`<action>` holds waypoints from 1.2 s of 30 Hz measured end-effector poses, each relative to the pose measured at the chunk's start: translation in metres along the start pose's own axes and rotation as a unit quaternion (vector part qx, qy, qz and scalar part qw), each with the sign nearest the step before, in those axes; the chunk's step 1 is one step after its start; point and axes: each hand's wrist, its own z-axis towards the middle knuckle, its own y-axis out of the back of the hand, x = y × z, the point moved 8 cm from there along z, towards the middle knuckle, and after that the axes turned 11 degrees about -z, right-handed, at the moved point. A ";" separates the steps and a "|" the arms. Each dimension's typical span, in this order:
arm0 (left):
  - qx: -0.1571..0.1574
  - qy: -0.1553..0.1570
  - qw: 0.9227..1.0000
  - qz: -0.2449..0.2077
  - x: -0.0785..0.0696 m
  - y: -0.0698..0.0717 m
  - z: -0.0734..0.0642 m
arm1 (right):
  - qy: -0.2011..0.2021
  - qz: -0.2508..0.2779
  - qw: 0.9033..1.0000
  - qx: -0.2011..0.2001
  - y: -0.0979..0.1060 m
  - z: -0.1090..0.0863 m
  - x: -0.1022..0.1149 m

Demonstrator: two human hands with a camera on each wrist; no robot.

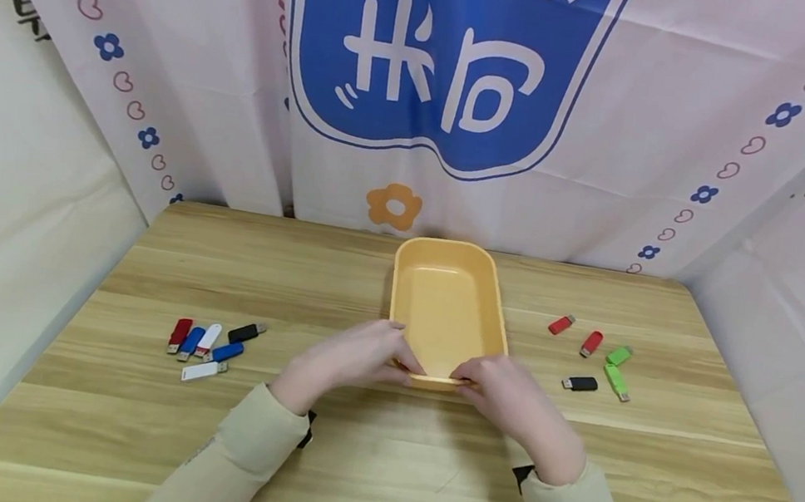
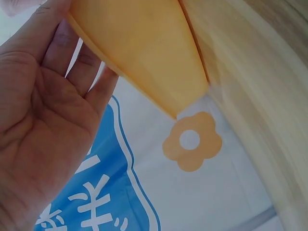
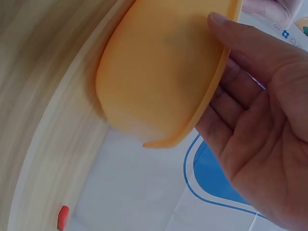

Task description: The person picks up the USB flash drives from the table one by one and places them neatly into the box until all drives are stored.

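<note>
A yellow-orange rectangular tray (image 1: 449, 315) with rounded corners lies on the wooden table, its inside facing up. At its near rim, the left hand (image 1: 360, 350) pinches the left part. The right hand (image 1: 509, 394) pinches the same rim a little to the right, fingers over the edge. Seen from the left wrist, the tray's outer wall (image 2: 139, 53) slopes away beside that hand's fingers. In the right wrist view, the thumb presses the outside of the tray (image 3: 159, 72), while the other fingers pass behind the rim.
Left of the tray lies a cluster of USB sticks in red, blue, white (image 1: 204, 371) and black (image 1: 243, 333). On the right are two red sticks (image 1: 591, 344), two green ones (image 1: 616, 383) and a black one (image 1: 581, 383). A printed curtain (image 1: 240, 97) hangs behind the table.
</note>
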 end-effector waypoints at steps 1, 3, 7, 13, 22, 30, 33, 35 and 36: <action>0.001 -0.002 1.000 -0.001 0.000 0.000 0.000 | 0.004 0.001 1.000 -0.001 0.000 0.000 0.002; 0.004 -0.003 1.000 -0.007 0.001 0.001 -0.001 | 0.011 0.005 1.000 -0.003 -0.001 -0.001 0.004; 0.005 0.002 1.000 -0.010 0.003 0.002 -0.001 | 0.016 0.015 1.000 -0.001 -0.001 -0.001 0.005; 0.004 0.006 1.000 0.001 0.002 0.002 -0.001 | 0.019 0.026 0.999 0.005 -0.001 -0.001 0.005; -0.005 0.013 1.000 0.015 -0.003 0.003 0.000 | 0.013 0.040 0.999 0.018 0.000 -0.002 0.001; -0.044 0.058 0.995 -0.062 -0.002 0.016 -0.005 | 0.021 0.045 0.999 0.021 0.000 -0.002 0.001; -0.088 0.054 0.992 -0.068 -0.001 0.025 -0.011 | 0.021 0.047 0.998 0.020 0.000 -0.002 0.001; -0.118 0.051 0.989 -0.074 0.002 0.030 -0.019 | 0.021 0.047 0.998 0.019 0.000 -0.002 0.001; -0.133 0.051 0.987 -0.080 0.004 0.033 -0.023 | 0.021 0.048 0.998 0.018 0.000 -0.002 0.001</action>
